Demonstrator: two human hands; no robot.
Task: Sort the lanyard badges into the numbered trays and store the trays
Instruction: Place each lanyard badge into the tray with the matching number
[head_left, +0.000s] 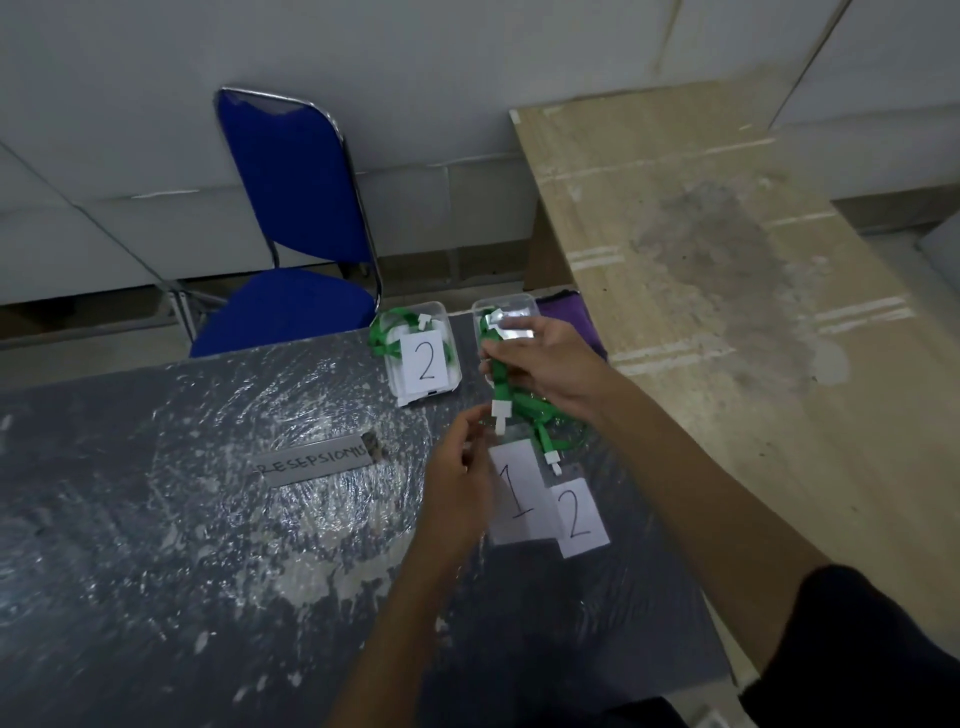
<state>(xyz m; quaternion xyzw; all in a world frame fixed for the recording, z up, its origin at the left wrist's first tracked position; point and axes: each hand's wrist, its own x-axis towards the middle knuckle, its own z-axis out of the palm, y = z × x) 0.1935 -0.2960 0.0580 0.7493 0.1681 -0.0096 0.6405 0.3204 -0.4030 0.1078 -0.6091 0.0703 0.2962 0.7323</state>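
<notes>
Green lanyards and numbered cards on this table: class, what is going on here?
A person is sorting badges. The right hand grips a green lanyard above the table, and the left hand holds the badge marked 1 hanging from it. A badge marked 2 lies on the table beside it. At the far edge, one clear tray labelled 2 already holds green lanyards; a second tray sits behind the right hand, its label hidden.

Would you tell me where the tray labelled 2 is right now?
In the head view, the tray labelled 2 sits at the table's far edge, just left of the right hand, near the blue chair.
</notes>
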